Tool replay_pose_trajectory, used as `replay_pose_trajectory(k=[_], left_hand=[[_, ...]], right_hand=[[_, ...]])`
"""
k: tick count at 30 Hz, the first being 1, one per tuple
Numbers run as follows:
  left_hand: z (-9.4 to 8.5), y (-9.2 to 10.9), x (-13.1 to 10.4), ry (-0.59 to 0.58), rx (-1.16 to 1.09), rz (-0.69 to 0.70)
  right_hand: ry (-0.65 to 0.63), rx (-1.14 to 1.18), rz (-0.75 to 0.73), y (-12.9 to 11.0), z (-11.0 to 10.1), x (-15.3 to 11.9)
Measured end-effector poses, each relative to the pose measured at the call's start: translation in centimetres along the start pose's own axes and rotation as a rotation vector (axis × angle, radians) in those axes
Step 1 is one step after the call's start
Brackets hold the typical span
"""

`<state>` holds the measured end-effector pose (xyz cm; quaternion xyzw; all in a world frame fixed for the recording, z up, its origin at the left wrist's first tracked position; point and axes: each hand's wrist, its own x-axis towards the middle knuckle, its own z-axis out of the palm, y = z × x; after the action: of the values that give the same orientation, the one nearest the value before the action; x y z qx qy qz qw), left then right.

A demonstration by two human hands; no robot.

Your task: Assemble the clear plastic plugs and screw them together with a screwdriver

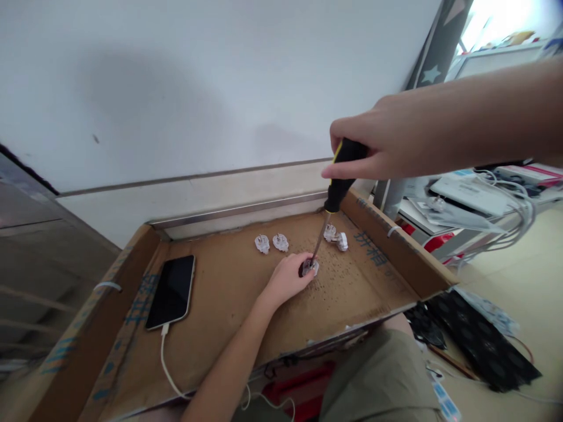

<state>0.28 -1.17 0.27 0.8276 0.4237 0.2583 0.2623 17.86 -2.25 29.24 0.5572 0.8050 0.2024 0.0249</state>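
Observation:
A small clear plastic piece (311, 267) with a dark part lies on the cardboard, pinched between the fingers of my left hand (291, 276). My right hand (365, 149) is wrapped round the black and yellow handle of a screwdriver (338, 190). The screwdriver leans slightly, its metal shaft reaching down to the piece at my left fingertips; the exact tip contact is too small to tell. Two similar clear pieces with metal pins (262, 243) (280, 241) sit left of the shaft. Right of it are another clear piece (329, 232) and a whiter one (342, 241).
The cardboard tray (220, 293) has raised side walls and many small dark marks. A phone (171, 292) with a white cable lies at its left. A white wall stands behind. At the right are cables, a white device (472, 193) and black items (484, 340) on the floor.

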Motion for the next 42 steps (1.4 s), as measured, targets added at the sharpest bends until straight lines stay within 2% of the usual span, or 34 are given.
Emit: replay_pose_trajectory(k=[2,5,6,7,11,12,18,20,22,24,28,29,30,33,35,36,38,40,41,42], left_hand=[[0.0,0.0,0.0,0.003,0.005,0.005],[0.0,0.0,0.0,0.004,0.006,-0.012],[0.0,0.1,0.0,0.005,0.006,-0.015],[0.0,0.1,0.0,0.007,0.007,-0.015],[-0.1,0.3,0.0,0.010,0.026,0.006],[-0.1,0.4,0.0,0.010,0.030,0.008],[-0.2,0.4,0.1,0.001,0.023,0.010],[-0.2,0.3,0.1,-0.003,0.021,0.011],[-0.2,0.3,0.1,-0.005,0.026,0.010],[-0.2,0.4,0.1,-0.002,0.031,0.005],[-0.2,0.4,0.0,-0.008,0.016,0.005],[-0.2,0.4,0.0,-0.009,0.012,0.002],[-0.2,0.4,0.0,-0.009,0.009,-0.002],[-0.2,0.4,0.0,-0.002,-0.002,-0.015],[-0.2,0.5,-0.1,-0.002,-0.007,-0.017],[-0.2,0.5,-0.1,-0.002,-0.007,-0.019],[-0.2,0.5,0.0,-0.005,-0.004,-0.024],[-0.2,0.5,0.0,-0.006,0.001,-0.023],[-0.1,0.5,0.0,-0.006,0.003,-0.018],[-0.1,0.4,0.0,-0.004,0.005,-0.011]], right_hand=[[-0.084,-0.110,0.017,-0.4,-0.2,-0.2],[-0.324,0.022,-0.021,-0.8,-0.7,-0.2],[-0.359,0.042,-0.029,-0.9,-0.8,-0.2],[-0.348,0.029,-0.028,-1.0,-0.9,-0.1],[-0.124,-0.112,0.059,-1.3,-0.4,0.5],[-0.101,-0.113,0.057,-1.4,-0.4,0.6],[-0.228,0.147,-0.184,-1.4,-0.7,0.4],[-0.112,0.121,-0.202,-1.5,-0.1,0.3],[0.058,0.000,-0.141,-1.5,0.6,0.3],[0.122,-0.045,-0.118,-1.5,0.9,0.4],[-0.158,0.171,-0.193,-1.3,0.4,0.5],[-0.176,0.183,-0.178,-1.3,0.3,0.4],[-0.153,0.157,-0.156,-1.4,0.3,0.4],[0.079,-0.039,-0.048,-1.9,0.6,-0.1],[0.139,-0.083,-0.053,-2.2,0.6,-0.4],[0.103,-0.028,-0.088,-2.2,0.4,-0.5],[-0.063,0.158,-0.158,-2.2,-0.1,-0.7],[-0.195,0.273,-0.154,-2.0,-0.4,-0.7],[-0.186,0.254,-0.132,-1.9,-0.3,-0.7],[-0.123,0.188,-0.109,-1.8,-0.1,-0.6]])
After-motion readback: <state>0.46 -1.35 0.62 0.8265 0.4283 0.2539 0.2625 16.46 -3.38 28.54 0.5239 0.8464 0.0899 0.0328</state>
